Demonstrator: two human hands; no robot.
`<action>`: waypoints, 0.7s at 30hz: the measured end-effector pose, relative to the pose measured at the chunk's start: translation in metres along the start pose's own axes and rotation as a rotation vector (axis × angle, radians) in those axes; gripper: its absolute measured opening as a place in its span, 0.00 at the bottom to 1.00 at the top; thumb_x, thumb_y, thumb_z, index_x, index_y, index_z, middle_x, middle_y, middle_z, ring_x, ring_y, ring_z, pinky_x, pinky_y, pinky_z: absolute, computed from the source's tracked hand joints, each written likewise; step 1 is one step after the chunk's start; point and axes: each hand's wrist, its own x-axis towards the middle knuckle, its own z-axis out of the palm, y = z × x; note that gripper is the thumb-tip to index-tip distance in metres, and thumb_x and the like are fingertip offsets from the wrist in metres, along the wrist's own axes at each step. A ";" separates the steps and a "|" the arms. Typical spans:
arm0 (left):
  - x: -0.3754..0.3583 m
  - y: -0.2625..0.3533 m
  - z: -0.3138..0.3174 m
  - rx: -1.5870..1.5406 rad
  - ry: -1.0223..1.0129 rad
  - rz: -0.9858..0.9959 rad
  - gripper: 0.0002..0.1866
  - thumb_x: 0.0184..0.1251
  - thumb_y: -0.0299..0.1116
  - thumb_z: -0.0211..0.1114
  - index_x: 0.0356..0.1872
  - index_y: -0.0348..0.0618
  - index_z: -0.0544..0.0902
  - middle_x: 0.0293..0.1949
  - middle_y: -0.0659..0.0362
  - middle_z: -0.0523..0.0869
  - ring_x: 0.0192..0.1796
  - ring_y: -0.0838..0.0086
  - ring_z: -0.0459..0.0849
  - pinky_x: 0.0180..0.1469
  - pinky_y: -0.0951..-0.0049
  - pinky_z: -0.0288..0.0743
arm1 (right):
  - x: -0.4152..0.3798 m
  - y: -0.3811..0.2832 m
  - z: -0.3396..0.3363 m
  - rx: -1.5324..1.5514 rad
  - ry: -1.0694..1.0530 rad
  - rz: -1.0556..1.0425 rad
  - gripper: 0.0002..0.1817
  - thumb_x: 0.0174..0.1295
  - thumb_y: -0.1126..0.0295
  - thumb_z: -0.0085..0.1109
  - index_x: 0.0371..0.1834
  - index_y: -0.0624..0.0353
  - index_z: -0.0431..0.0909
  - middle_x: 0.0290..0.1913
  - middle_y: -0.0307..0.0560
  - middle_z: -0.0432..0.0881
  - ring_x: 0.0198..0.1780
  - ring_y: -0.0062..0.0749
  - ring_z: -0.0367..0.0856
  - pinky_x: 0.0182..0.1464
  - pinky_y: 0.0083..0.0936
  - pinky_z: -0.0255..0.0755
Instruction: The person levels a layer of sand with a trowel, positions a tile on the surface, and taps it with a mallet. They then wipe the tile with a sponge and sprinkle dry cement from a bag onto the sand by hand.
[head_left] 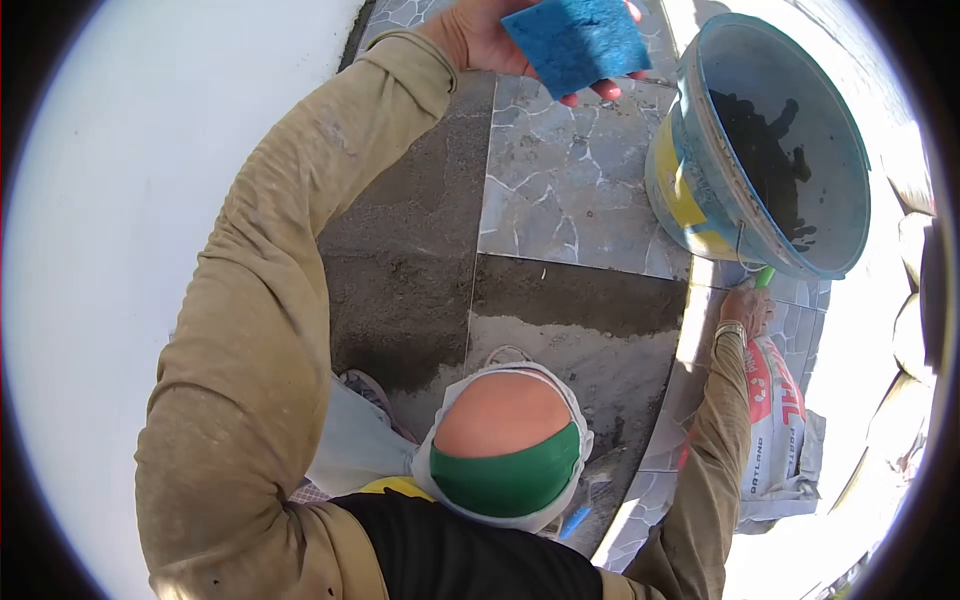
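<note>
My left hand is raised at the top centre and holds a flat blue pad, with fingertips showing along its lower edge. Low on the right, my right hand is closed around a green handle beside the bucket; whatever the handle belongs to is hidden. The large bucket tilts towards me, with dark wet mortar inside. Below the pad lies a grey stone-pattern tile, bordered by dark mortar on the left and near sides.
A cement bag lies right of my right forearm. My knee, under a white, orange and green pad, is at the bottom centre. A blue-handled tool lies beside it. A white wall runs along the left.
</note>
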 end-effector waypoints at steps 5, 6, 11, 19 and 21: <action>-0.186 -0.117 -0.007 -0.106 0.850 -0.488 0.37 0.64 0.59 0.70 0.64 0.42 0.75 0.57 0.43 0.79 0.51 0.55 0.85 0.50 0.58 0.85 | -0.013 -0.008 -0.011 0.123 0.112 -0.095 0.31 0.72 0.49 0.45 0.61 0.70 0.74 0.59 0.71 0.77 0.58 0.63 0.79 0.58 0.57 0.73; -0.216 -0.145 -0.015 -0.048 0.911 -0.680 0.39 0.63 0.60 0.71 0.67 0.42 0.73 0.59 0.44 0.79 0.53 0.55 0.84 0.52 0.57 0.84 | -0.013 -0.009 -0.011 0.087 0.094 -0.070 0.31 0.72 0.48 0.45 0.61 0.67 0.74 0.60 0.68 0.77 0.60 0.62 0.77 0.59 0.57 0.73; -0.279 -0.189 -0.040 0.245 0.953 -1.162 0.47 0.61 0.59 0.73 0.74 0.43 0.64 0.64 0.43 0.76 0.58 0.54 0.82 0.54 0.57 0.84 | -0.002 -0.001 -0.004 -0.032 0.060 0.014 0.29 0.73 0.44 0.44 0.59 0.58 0.75 0.61 0.58 0.75 0.65 0.55 0.72 0.61 0.55 0.70; -0.312 -0.206 -0.129 0.053 1.804 -0.313 0.13 0.80 0.44 0.54 0.56 0.51 0.74 0.40 0.58 0.79 0.33 0.71 0.80 0.31 0.58 0.73 | -0.007 -0.004 -0.012 -0.042 0.016 0.009 0.29 0.74 0.43 0.42 0.59 0.59 0.74 0.62 0.58 0.75 0.66 0.54 0.72 0.62 0.54 0.68; -0.311 -0.213 -0.108 0.129 1.780 -0.364 0.13 0.79 0.42 0.54 0.57 0.53 0.74 0.40 0.58 0.80 0.33 0.72 0.80 0.30 0.61 0.73 | -0.006 -0.005 -0.009 -0.038 0.056 0.003 0.29 0.74 0.44 0.42 0.58 0.59 0.75 0.61 0.59 0.76 0.65 0.54 0.73 0.61 0.54 0.69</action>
